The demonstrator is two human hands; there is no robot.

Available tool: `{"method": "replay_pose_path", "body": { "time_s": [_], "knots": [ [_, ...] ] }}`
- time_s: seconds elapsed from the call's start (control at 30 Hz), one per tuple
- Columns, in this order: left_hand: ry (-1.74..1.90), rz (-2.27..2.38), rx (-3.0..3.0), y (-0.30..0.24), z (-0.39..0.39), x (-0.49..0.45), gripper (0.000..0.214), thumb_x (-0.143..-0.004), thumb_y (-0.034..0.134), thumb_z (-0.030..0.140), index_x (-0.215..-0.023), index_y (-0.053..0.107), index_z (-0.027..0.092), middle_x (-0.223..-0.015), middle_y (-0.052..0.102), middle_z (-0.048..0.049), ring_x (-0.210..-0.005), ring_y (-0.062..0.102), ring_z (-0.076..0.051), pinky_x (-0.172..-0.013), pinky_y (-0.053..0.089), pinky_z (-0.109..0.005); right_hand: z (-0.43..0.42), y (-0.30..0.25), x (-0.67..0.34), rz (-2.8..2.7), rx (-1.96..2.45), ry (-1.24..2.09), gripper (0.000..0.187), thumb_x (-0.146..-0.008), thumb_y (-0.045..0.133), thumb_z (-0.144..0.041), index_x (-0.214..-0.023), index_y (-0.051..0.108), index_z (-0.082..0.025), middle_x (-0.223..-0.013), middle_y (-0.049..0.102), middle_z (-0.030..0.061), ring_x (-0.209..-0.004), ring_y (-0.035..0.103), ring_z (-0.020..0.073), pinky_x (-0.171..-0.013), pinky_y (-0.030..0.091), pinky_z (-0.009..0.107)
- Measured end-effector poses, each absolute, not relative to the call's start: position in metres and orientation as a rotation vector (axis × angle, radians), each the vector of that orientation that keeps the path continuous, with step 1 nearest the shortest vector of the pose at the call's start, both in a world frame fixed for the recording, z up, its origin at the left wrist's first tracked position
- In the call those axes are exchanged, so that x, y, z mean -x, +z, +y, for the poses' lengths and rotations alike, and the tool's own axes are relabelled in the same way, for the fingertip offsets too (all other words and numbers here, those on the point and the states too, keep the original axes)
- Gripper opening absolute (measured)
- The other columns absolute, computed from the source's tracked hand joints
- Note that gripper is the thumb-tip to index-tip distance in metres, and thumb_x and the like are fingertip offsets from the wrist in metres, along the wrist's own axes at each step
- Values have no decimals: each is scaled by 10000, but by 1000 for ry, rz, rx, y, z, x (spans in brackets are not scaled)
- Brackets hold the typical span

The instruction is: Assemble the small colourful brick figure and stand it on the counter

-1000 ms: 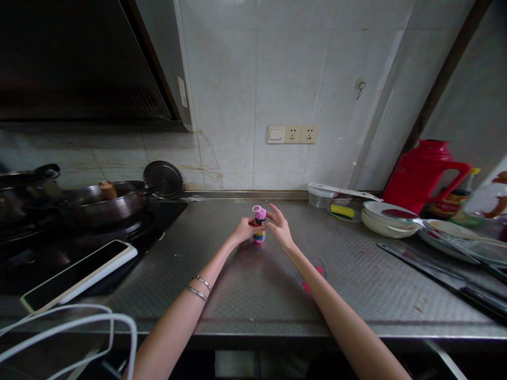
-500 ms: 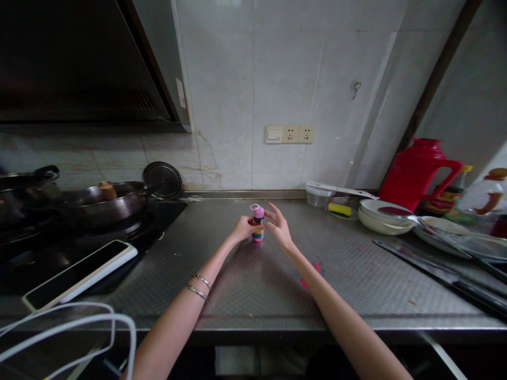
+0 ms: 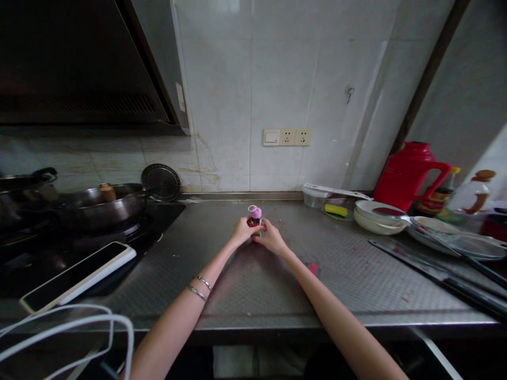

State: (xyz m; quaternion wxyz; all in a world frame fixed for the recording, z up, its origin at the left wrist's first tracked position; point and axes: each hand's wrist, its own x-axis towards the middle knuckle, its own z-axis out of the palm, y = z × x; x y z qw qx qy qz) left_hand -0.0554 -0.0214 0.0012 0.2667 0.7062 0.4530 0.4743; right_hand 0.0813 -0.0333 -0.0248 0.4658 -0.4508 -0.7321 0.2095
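A small bottle point(image 3: 255, 212) with a pink cap, a pink ring on top and a colourful label stands upright on the metal counter point(image 3: 253, 285). From its left side my left hand point(image 3: 241, 230) grips it, thumb and fingers around the label. My right hand point(image 3: 271, 237) is closed on its right side, lower down, and hides much of the bottle's bottom part. Beyond my right forearm lies a small clear item with pink-red parts point(image 3: 312, 268), partly hidden by the arm; its kind is unclear.
A white phone-like device point(image 3: 79, 277) with a white cable point(image 3: 129, 338) lies at left by the stove and a pan point(image 3: 113, 208). On the right are a yellow sponge point(image 3: 336, 211), bowls point(image 3: 378, 224), a red thermos point(image 3: 407, 177) and a long dark-handled utensil point(image 3: 415, 264).
My right hand has come down from a raised, spread pose and closed on the bottle's lower right side. The left hand keeps its hold. The view has shifted slightly.
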Motion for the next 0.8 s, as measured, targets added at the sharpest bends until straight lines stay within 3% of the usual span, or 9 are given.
{"method": "replay_pose_path", "body": {
  "time_s": [0.23,0.47,0.8],
  "knots": [
    [1313,1268,-1923,0,-22,55,424,-556,697,422,-821,602,105,-689,594,-40,-605,529,-130,-557,394,-230,-36,-30,-72,-1778,1192,386,346,-577,638,-261,-885,507,-172,-828,605,38,-770,551,180,-692,420,290],
    [1371,1317,-1862,-4,-9,66,676,-520,712,469,-1078,524,137,-799,594,-40,-643,529,-126,-592,412,-238,-14,-12,-132,-1710,1276,341,325,-573,636,-304,-847,531,-166,-802,616,30,-725,555,159,-660,417,266],
    [1294,1430,-1818,-18,3,77,441,-580,671,438,-858,627,97,-726,626,-73,-681,578,-173,-661,431,-280,-3,-15,-308,-1455,1596,285,373,-559,645,-243,-911,567,-148,-853,644,66,-748,592,177,-693,442,284]
  ]
}}
